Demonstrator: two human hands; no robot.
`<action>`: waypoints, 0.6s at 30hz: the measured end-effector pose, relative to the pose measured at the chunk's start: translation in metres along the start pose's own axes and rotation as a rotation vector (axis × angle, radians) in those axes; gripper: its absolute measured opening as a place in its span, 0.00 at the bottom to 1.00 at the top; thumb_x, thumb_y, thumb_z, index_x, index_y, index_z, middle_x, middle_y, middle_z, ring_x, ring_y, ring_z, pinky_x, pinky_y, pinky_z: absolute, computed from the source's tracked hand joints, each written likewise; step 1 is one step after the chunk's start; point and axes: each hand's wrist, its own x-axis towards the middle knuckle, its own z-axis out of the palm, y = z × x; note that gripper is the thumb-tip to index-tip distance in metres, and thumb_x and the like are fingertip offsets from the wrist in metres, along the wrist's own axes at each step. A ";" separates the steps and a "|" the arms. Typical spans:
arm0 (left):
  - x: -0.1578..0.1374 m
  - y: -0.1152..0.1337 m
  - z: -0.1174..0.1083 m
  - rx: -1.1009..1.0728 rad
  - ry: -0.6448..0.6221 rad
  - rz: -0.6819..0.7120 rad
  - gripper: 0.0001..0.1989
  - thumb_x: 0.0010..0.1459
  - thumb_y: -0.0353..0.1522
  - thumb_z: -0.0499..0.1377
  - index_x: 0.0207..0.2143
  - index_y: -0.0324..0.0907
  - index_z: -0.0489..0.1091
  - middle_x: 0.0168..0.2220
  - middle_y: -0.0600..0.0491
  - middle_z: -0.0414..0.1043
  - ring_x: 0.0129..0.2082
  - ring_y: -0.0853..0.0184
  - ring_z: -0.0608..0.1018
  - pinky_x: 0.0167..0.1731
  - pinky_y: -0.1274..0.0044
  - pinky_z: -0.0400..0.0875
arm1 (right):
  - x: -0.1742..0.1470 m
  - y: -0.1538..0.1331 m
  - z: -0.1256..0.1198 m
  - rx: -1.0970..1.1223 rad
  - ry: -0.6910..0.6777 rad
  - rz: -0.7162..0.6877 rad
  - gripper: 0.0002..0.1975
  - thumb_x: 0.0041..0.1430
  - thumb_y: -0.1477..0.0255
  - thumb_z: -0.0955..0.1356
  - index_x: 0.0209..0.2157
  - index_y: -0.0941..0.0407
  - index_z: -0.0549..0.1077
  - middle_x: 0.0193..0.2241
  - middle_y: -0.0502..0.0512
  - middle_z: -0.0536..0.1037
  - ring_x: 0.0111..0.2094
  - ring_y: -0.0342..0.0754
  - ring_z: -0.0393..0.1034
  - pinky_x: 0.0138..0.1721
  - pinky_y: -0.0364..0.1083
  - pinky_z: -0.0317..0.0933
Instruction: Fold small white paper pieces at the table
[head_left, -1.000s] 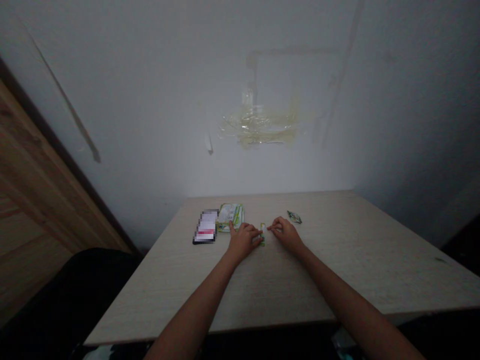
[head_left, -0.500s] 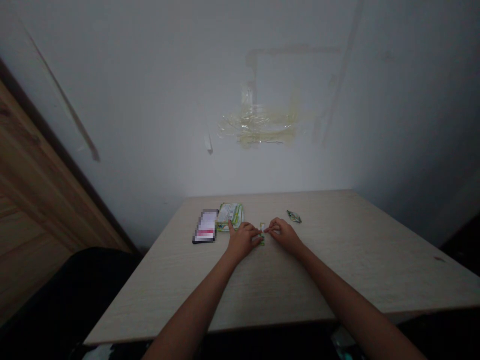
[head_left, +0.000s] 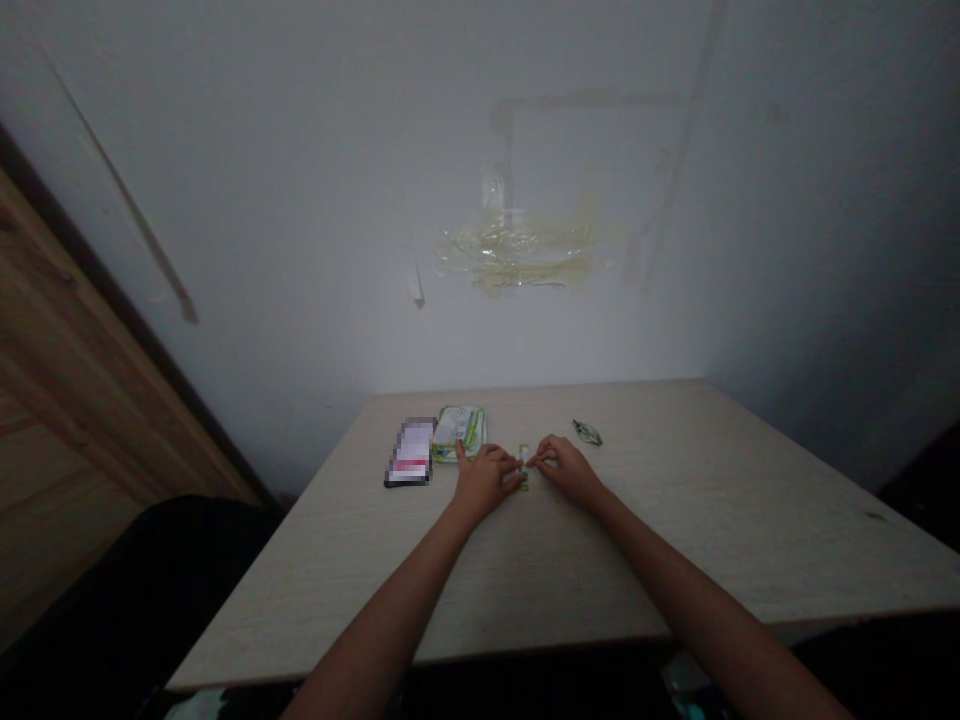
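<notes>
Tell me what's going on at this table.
A person is handling a small green-and-white strip on the table. The left hand has its fingers at the strip's left side; the right hand's fingertips are close together at its right edge, though whether they grip it is unclear. A green-and-white package and a smartphone lie to the left, a small crumpled packet beyond the right hand.

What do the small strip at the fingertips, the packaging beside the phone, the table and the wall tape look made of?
Small strip: printed paper or plastic film; too small to tell.
Packaging: perhaps plastic film, finish unclear; edges look crinkled.
Table: likely wood or laminate, matt; pale streaked grain.
Wall tape: probably plastic, glossy; wrinkles catch light.
</notes>
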 end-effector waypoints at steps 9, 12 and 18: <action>0.001 -0.003 0.005 -0.001 0.013 -0.002 0.13 0.60 0.45 0.57 0.46 0.59 0.75 0.46 0.56 0.77 0.55 0.57 0.69 0.58 0.40 0.27 | 0.005 0.003 0.002 -0.121 0.047 0.004 0.04 0.57 0.72 0.67 0.36 0.53 0.69 0.36 0.54 0.78 0.42 0.50 0.70 0.46 0.48 0.60; 0.001 -0.003 0.005 -0.011 0.020 0.001 0.13 0.60 0.45 0.57 0.46 0.59 0.74 0.46 0.56 0.77 0.54 0.57 0.68 0.58 0.40 0.26 | 0.006 0.001 0.002 -0.148 0.066 0.005 0.04 0.59 0.71 0.67 0.37 0.53 0.69 0.36 0.54 0.78 0.44 0.51 0.69 0.46 0.48 0.60; 0.001 -0.002 0.003 0.001 -0.007 -0.020 0.13 0.60 0.44 0.58 0.46 0.58 0.75 0.47 0.54 0.77 0.54 0.58 0.68 0.60 0.43 0.29 | 0.011 0.003 0.004 -0.201 0.053 0.049 0.06 0.58 0.75 0.66 0.39 0.53 0.69 0.40 0.57 0.77 0.47 0.53 0.67 0.48 0.50 0.59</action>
